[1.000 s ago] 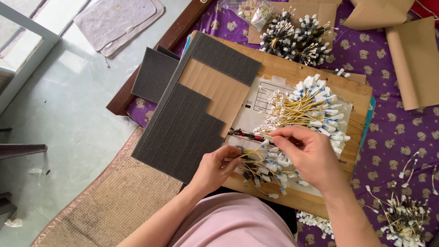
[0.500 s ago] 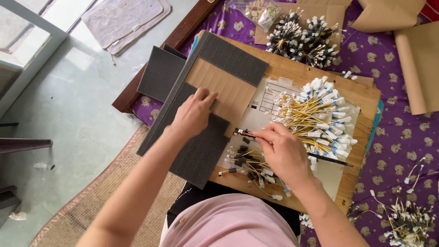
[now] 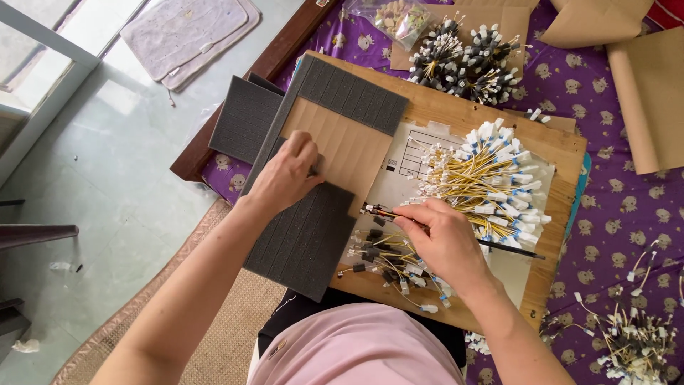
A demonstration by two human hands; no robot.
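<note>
My left hand [image 3: 288,171] rests palm down, fingers loosely curled, on the grey foam pad [image 3: 306,239], where the foam meets the brown cardboard insert [image 3: 342,146]; it presses on the surface and grips nothing. My right hand [image 3: 442,239] is closed in a pinch on a thin pencil-like tool [image 3: 381,212], held near its left tip, with the dark shaft running out to the right under my palm. The tool lies across the wooden work board [image 3: 563,153], just above a small loose cluster of yellow wire leads with black connectors [image 3: 385,257]. To the right of my right hand, a large fanned bundle of yellow wire leads with white and blue connectors [image 3: 491,178] lies on a white printed sheet [image 3: 406,153]. A second foam pad [image 3: 246,117] sits at the board's left edge. A pile of dark-tipped leads [image 3: 467,60] lies beyond the board on the purple patterned cloth [image 3: 613,214].
</note>
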